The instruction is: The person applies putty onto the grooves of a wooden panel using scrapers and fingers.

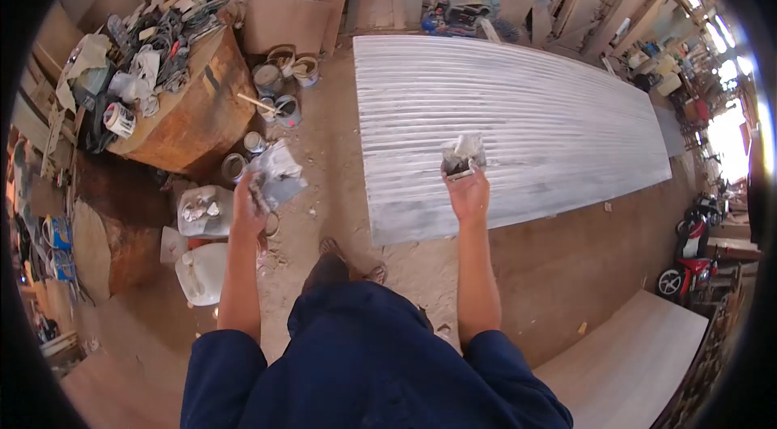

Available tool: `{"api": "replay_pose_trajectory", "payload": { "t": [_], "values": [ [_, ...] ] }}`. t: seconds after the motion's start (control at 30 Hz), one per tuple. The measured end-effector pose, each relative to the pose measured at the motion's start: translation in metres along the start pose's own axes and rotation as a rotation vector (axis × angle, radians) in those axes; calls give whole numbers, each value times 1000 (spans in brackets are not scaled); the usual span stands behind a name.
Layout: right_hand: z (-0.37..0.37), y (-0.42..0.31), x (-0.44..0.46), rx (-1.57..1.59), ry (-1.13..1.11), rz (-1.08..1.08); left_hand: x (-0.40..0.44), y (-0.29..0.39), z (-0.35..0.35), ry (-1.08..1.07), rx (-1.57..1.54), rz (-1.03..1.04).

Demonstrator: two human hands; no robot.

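Observation:
A long grooved panel (502,117), coated whitish grey, lies at the centre and right. Over its lower left part, my right hand (468,194) is closed on a small flat piece smeared with grey-white material (464,151). My left hand (249,206) is out to the left, near the cans, with its fingers bent round something grey and smeared. A pale sheet or rag (279,170) shows just beside that hand; whether the two touch is unclear.
A brown block (194,117) heaped with cables and rags stands at the left. Open cans (306,70) and a white jug (202,273) are on the floor nearby. At the right are a red motorbike (692,267) and a plain board (631,356). Boards lean along the back.

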State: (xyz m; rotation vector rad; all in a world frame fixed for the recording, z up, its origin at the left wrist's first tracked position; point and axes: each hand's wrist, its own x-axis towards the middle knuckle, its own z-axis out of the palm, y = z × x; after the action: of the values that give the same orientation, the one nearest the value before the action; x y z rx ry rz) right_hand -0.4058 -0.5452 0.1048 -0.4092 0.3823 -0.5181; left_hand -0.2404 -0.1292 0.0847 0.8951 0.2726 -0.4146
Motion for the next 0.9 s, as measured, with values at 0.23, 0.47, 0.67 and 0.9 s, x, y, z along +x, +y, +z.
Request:
{"api": "replay_pose_trajectory", "payload": {
  "t": [0.23, 0.47, 0.67, 0.9],
  "values": [
    [20, 59, 49, -1594, -385, -442, -51, 36, -48, -63, -103, -32],
    [25, 108, 71, -778, -12, 234, -15, -4, -80, 176, -11, -63],
    [115, 109, 33, -338, -151, 193, 20, -24, 57, 79, 124, -309],
    [149, 72, 18, -777, -319, -294, 76, -37, 135, -146, -36, -268]
  ]
}}
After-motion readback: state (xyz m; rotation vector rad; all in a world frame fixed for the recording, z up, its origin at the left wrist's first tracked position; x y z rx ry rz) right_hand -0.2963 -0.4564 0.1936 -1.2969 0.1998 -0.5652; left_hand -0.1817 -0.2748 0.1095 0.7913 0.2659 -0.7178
